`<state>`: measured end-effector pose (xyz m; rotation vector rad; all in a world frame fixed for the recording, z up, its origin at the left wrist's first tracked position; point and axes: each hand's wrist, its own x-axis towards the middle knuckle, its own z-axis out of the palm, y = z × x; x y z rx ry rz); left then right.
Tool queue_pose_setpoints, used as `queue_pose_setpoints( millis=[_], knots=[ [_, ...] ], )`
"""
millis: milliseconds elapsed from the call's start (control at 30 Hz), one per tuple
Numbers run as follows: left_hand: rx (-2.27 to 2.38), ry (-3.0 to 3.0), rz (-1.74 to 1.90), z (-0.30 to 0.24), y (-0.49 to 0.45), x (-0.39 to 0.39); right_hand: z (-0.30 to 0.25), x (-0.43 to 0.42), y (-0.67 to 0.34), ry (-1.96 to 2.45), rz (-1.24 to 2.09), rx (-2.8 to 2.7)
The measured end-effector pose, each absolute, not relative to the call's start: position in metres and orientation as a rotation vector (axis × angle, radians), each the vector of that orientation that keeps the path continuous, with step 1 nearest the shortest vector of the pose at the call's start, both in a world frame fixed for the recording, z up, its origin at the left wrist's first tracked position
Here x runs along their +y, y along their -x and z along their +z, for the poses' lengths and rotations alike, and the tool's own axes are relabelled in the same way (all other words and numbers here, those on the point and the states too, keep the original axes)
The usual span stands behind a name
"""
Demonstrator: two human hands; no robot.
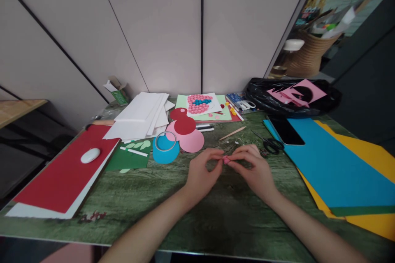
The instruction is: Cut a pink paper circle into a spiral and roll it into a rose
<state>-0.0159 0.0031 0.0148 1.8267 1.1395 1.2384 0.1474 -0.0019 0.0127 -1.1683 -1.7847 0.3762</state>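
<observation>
My left hand (202, 172) and my right hand (253, 170) meet over the middle of the green table (148, 201). Both pinch a small pink paper piece (226, 160) between their fingertips, just above the tabletop. Past my hands lie pink and red paper circles (187, 131), a blue circle with a tape ring (165, 141) on it, and a wooden stick (232, 133). Further back lies a card with a heart of pink and blue paper rolls (200, 103). Black scissors (271, 144) rest just right of my right hand.
A red sheet (64, 172) with a white oval object (90, 155) lies on the left. White papers (142, 115) are stacked behind it. Blue and yellow sheets (333, 164) and a black phone (285, 129) cover the right side. A black bag (293, 96) with pink scraps sits at the back right.
</observation>
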Motion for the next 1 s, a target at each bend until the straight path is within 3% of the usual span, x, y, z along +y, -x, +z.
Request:
queue_pose_setpoints(
  millis=[267,633,1000],
  knots=[
    [1.021,-1.715,1.189,0.015,0.017,0.002,0.01,0.0,-0.148,1.191,0.478,-1.75],
    [0.843,-1.298,1.061,0.013,0.016,0.005,0.007,0.005,-0.148,1.183,1.151,-1.645],
    [0.822,-1.443,0.935,0.011,0.015,0.005,0.018,-0.001,-0.149,1.211,0.923,-1.979]
  ],
)
